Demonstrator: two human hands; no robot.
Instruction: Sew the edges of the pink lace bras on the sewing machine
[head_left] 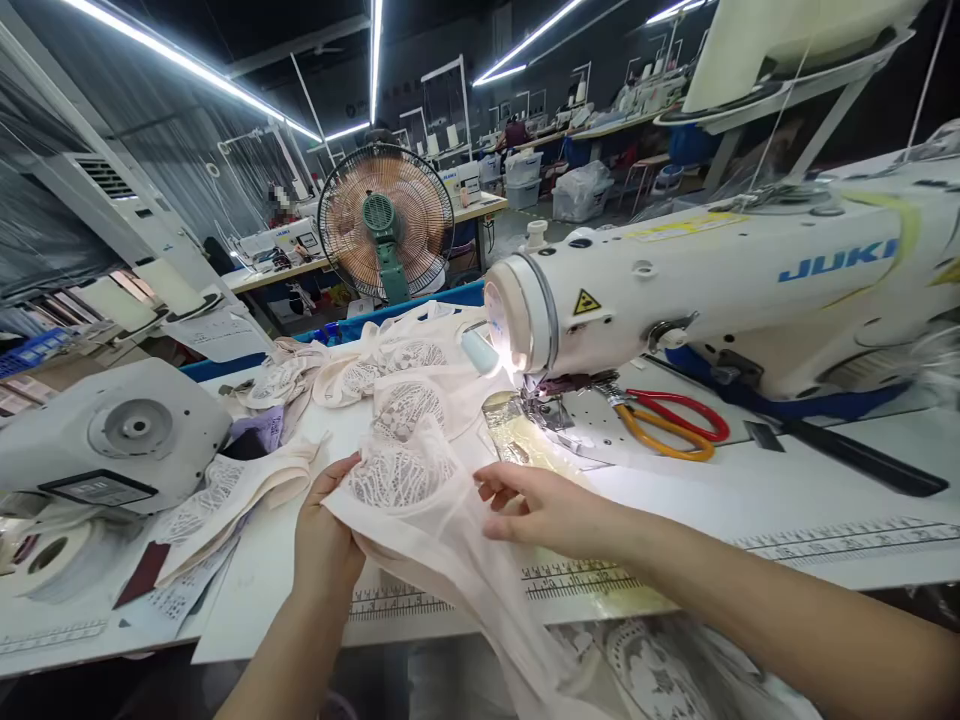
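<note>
My left hand (330, 535) is closed on the edge of a pale pink bra (469, 570) with a white lace cup (405, 475). The bra's band hangs over the table's front edge. My right hand (532, 510) is beside the bra's right side, its fingers loosely bent and the thumb apart; whether the fingertips touch the cloth is unclear. Just behind this hand is the lit needle area of a white sewing machine (712, 290). More pale lace bras (412, 355) lie in a pile behind the one I hold.
Scissors (667, 420) with red and orange handles lie right of the needle area. At the left are another machine head (127, 430), a folded lace piece (225, 495) and a tape roll (64, 560). A ruler strip (847, 540) runs along the front; a fan (386, 220) stands behind.
</note>
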